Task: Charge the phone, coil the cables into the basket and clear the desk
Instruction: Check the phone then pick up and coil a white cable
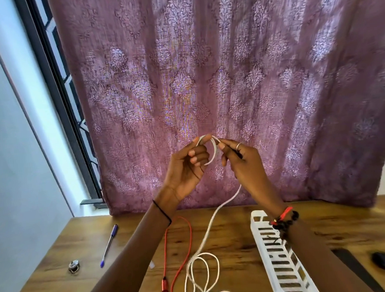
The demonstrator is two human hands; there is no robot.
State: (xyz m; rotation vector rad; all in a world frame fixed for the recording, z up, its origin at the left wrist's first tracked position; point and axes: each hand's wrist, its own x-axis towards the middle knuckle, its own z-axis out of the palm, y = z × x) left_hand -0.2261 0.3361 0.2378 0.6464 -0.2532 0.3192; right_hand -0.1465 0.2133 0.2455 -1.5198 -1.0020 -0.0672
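coiling the white cable (pixel 211 224) in the air, centre of the frame
my left hand (pixel 188 166) curls round a small loop of it and my right hand (pixel 240 163) pinches the strand beside it. the slack trails onto the desk (pixel 82 279) at lower centre. it looks light, limp and springy, so i'd clamp the loops. the basket (pixel 255 223) at lower right has open room, and the red cable (pixel 164 257) lies near.

Two cables, a white cable (pixel 214 150) and a red cable (pixel 164 287), one pen (pixel 109 245), one basket (pixel 258 217).
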